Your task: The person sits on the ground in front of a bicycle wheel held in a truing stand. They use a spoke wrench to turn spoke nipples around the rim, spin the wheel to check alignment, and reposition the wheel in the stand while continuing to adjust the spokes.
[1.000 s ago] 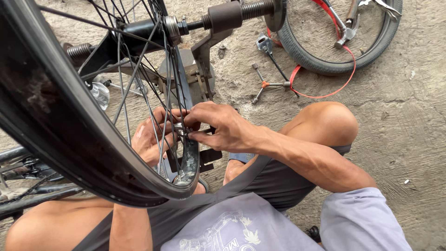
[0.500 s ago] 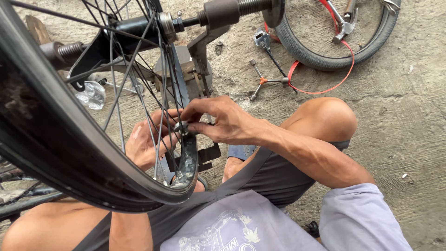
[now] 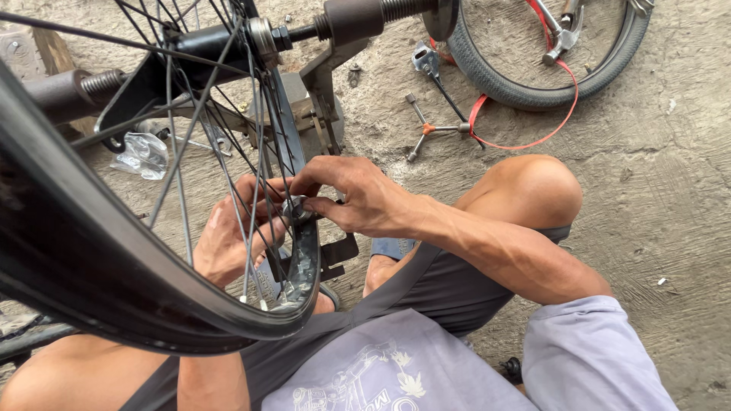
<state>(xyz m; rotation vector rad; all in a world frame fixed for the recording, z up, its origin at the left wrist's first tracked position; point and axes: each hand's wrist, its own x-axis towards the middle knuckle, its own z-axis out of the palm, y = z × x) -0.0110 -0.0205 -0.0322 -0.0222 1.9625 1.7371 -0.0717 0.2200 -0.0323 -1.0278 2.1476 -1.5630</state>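
A black bicycle wheel rim (image 3: 91,266) with thin metal spokes (image 3: 179,164) stands upright in a metal truing stand (image 3: 324,84), filling the left of the view. My right hand (image 3: 358,199) reaches in from the right and pinches a small round metal tool (image 3: 295,207) against a spoke near the rim. My left hand (image 3: 232,236) sits behind the spokes, its fingers curled around the same spoke beside the tool. The wheel's hub (image 3: 221,42) is at the top, clamped on the stand's threaded axle.
A tyre (image 3: 533,76) with a red cable lies on the concrete at the top right. A three-way wrench (image 3: 435,128) lies near it. A crumpled clear plastic bag (image 3: 143,154) is at the left. My bent knee (image 3: 533,190) is right of the wheel.
My right hand has shifted slightly up along the rim with the tool. The view has tilted a little; the left hand stays behind the spokes.
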